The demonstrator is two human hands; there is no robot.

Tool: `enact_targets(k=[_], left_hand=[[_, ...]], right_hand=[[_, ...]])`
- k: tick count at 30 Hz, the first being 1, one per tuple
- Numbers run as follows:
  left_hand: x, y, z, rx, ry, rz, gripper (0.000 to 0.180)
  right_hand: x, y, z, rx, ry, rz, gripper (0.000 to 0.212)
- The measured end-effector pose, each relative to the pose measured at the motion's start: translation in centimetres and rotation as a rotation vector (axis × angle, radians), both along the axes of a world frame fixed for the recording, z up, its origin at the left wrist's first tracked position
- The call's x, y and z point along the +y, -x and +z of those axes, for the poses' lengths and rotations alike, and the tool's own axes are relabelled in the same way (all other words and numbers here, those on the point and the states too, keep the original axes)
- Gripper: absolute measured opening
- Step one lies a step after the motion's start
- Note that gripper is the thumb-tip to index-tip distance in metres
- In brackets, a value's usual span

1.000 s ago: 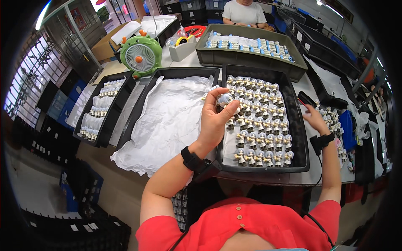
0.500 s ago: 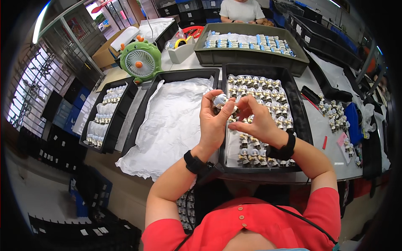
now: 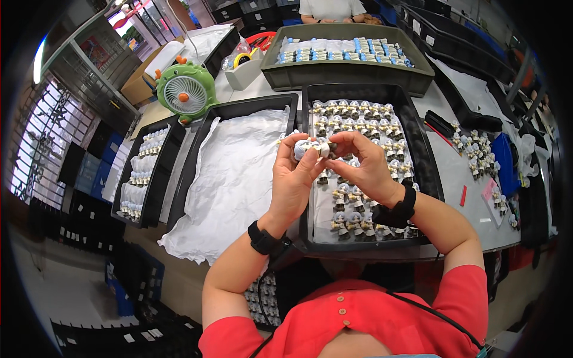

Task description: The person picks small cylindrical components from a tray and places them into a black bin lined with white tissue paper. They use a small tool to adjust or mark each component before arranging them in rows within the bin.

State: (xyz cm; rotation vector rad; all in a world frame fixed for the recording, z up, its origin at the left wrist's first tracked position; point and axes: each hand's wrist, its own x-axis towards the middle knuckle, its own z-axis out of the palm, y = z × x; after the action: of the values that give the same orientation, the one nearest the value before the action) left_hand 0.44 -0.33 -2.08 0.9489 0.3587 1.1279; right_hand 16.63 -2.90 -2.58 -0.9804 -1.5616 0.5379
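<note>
A small figurine [image 3: 313,148] with pale bluish-white hair and white-gold clothes lies sideways between my two hands. The fingers and thumb of my left hand [image 3: 292,178] are closed round its head end. At the dark lower end, my right hand [image 3: 371,170] pinches it between thumb and fingertips. Directly below and to the right is a black tray [image 3: 434,173] holding rows of similar figurines [image 3: 352,224] on white lining. Left of my hands stands another black tray [image 3: 206,128], spread with crumpled white paper [image 3: 230,173]; no figurines show on it.
A narrow black tray [image 3: 168,152] of figurines stands at far left, near a green fan [image 3: 186,89]. Behind is a large olive bin [image 3: 346,77] with blue-and-white pieces. Loose figurines [image 3: 477,152], a red stick [image 3: 463,196] and a blue container [image 3: 504,170] lie at right. Another person [image 3: 331,9] sits opposite.
My right hand has closed in on the figurine's lower end; half a second ago its thumb and fingers were apart. The figurine has turned to lie more sideways. The whole view has shifted slightly.
</note>
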Motion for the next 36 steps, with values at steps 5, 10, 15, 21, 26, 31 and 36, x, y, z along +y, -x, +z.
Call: enact_targets(k=[5, 10, 15, 21, 26, 31, 36], left_hand=[[0.4, 0.2, -0.3, 0.011, 0.024, -0.039, 0.031], [0.6, 0.2, -0.5, 0.029, 0.033, -0.047, 0.032], [0.6, 0.2, -0.6, 0.043, 0.052, -0.039, 0.034], [0.6, 0.2, -0.8, 0.03, 0.076, -0.037, 0.033], [0.5, 0.1, -0.3, 0.052, 0.1, -0.04, 0.036], [0.1, 0.0, 0.4, 0.083, 0.131, -0.012, 0.042], [0.0, 0.2, 0.0, 0.148, 0.104, -0.003, 0.046]], right_hand=[[0.2, -0.3, -0.2, 0.027, 0.013, 0.014, 0.036], [0.4, -0.4, -0.5, 0.056, 0.037, 0.037, 0.034], [0.4, -0.6, -0.5, 0.007, 0.037, 0.027, 0.033], [0.6, -0.5, -1.0, 0.081, 0.113, 0.062, 0.032], [0.5, -0.7, -1.1, 0.224, 0.182, 0.148, 0.03], [0.5, -1.1, -0.9, 0.43, 0.217, 0.235, 0.03], [1.1, -1.1, -1.3, 0.52, 0.237, 0.182, 0.03]])
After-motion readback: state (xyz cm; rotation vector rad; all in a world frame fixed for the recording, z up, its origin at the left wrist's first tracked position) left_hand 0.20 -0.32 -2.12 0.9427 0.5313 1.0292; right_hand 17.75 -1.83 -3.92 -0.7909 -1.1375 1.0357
